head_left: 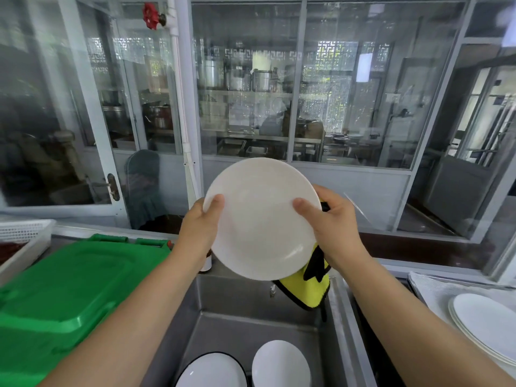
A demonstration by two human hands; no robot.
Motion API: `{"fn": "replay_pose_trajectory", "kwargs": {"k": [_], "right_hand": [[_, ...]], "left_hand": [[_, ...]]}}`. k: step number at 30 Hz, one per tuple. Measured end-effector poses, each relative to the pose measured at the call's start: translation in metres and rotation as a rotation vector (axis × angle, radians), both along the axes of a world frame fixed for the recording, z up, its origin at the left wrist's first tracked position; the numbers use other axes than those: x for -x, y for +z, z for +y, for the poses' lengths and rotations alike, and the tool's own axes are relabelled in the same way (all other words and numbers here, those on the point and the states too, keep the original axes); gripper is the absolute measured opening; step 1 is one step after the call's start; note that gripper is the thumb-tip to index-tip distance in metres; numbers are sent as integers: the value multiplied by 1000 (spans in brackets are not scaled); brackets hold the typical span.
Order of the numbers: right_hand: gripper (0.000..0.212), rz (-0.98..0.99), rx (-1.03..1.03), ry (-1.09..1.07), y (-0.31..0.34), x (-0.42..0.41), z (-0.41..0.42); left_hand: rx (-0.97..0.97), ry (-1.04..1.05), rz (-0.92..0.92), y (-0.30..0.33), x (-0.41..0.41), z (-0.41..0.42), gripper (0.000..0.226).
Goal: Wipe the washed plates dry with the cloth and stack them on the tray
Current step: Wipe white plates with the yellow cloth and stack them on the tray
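**Drying the back of the plate**

Between our hands, the plate [261, 219] is held up: left hand [199, 227] grips one rim, right hand [333, 230] clamps the other with the cloth [310, 291] behind. We should rub in circles, then lower it onto the stack [485, 322] beyond our right hand.

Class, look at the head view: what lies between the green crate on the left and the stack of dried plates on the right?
The steel sink, holding two wet plates, shown in the head view.
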State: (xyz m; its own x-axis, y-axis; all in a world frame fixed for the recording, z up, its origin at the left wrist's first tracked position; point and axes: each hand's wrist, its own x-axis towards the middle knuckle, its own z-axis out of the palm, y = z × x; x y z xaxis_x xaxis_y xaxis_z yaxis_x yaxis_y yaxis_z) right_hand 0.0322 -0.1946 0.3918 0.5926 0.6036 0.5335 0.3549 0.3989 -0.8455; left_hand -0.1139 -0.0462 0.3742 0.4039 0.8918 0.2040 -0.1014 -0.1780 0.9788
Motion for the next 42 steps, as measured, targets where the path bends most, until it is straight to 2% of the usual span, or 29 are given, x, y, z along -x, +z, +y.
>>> {"fn": "replay_pose_trajectory", "kwargs": {"k": [2,4,6,8,9,11,16,21,25,29,34,40,42], "right_hand": [[31,-78,15,-104,-4,4,3],[29,-273,40,-304,-10,10,5],[28,-626,28,-484,-18,17,8],[29,-993,-11,-571,-30,25,12],[29,-1117,-26,-610,-36,30,14],[30,-1242,-33,-675,-45,38,14],[27,-1324,-63,-618,-62,46,15],[32,-1340,-29,-470,-82,40,14],[29,-1121,1,-532,-82,30,13],[34,-927,111,-585,-58,18,16],[42,-1064,155,-487,-35,35,30],[30,-1261,108,-272,-66,38,22],[36,-1246,117,-283,-74,28,14]], "left_hand": [[-65,79,45,-2,-2,-3,17],[-54,79,-7,-4,-5,-14,9],[126,-78,-95,-2,-9,-28,15],[351,-240,-163,3,-12,-36,35],[426,-272,-199,6,-13,-38,40],[492,-233,-240,6,-15,-38,39],[510,-106,-257,-8,-13,-35,18],[482,-59,-339,-16,-8,-31,15],[374,6,-356,-19,-2,-26,26],[255,9,-314,-24,1,-28,17],[183,18,-269,-22,-8,-28,18],[234,29,-315,-17,0,-10,19],[227,26,-316,-17,3,-6,18]]}}
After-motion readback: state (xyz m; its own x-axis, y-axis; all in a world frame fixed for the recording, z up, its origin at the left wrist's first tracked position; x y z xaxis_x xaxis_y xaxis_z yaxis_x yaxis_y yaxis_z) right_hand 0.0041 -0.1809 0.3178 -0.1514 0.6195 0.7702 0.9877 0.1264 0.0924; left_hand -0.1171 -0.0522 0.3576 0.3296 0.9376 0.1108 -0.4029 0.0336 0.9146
